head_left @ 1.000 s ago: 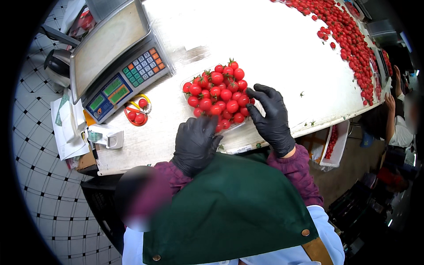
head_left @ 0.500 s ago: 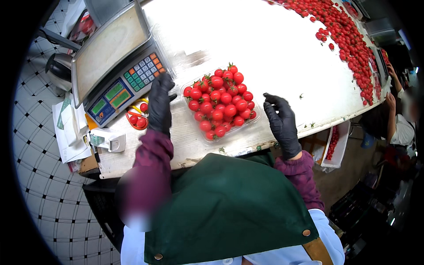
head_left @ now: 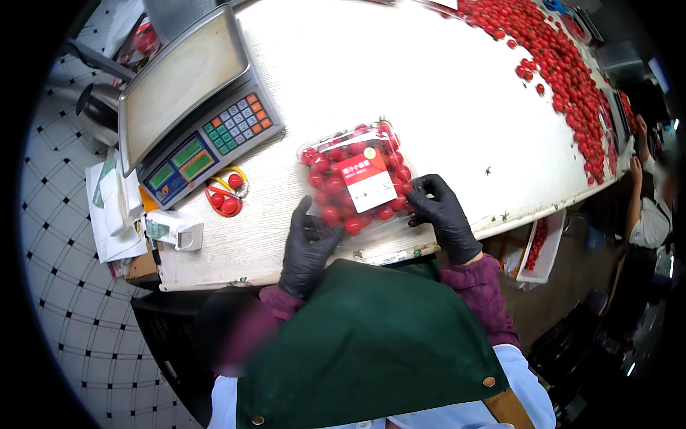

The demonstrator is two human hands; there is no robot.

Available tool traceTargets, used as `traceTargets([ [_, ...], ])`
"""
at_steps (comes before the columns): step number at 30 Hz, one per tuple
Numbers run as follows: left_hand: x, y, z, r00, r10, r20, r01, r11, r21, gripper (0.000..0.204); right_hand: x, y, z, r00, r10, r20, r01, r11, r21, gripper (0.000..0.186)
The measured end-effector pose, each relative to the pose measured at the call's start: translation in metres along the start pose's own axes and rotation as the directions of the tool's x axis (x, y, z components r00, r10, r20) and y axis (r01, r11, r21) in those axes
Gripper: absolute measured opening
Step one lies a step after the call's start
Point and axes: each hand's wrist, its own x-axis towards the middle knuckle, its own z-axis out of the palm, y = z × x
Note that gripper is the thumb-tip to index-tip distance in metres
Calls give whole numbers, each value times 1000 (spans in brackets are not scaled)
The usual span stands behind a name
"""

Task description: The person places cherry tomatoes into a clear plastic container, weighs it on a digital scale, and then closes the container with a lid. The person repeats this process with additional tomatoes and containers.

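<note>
A clear plastic box of cherry tomatoes (head_left: 336,187) sits on the white table before me, its lid on and a red-and-white label (head_left: 369,182) on top. Black gloves cover both hands. At the box's near left corner is my left hand (head_left: 309,250), thumb along the near edge and a finger up the left side. My right hand (head_left: 444,214) has its bent fingers and thumb on the right edge near the front corner. The fingertips are partly hidden against the plastic. Some green stems show through the lid.
A digital scale (head_left: 187,75) stands at the left. In front of it lie red-and-yellow scissors (head_left: 238,187) with loose tomatoes and a small white dispenser (head_left: 175,230). A long heap of tomatoes (head_left: 554,79) runs along the far right. Another person's hand (head_left: 636,171) shows there.
The tomato box was uncovered; now a labelled lid is over it. My left hand has moved from beside the scale to the box's near left corner, and my right hand has moved in to its edge.
</note>
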Motion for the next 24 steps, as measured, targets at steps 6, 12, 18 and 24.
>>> traceTargets([
  [6,-5,1,2,995,-79,66,95,947,-307,66,-2,10,8,1000,-24,8,24,999,39,20],
  [12,24,0,-7,997,54,-50,-69,915,-398,69,24,-2,10,982,-147,-120,128,980,-153,42],
  [18,13,-30,-94,983,75,-165,-148,857,-493,31,46,-48,93,756,-641,132,615,625,-481,50],
  [24,-3,-77,-181,941,2,-339,-263,633,-728,21,46,-9,266,565,-236,791,707,632,-317,40],
])
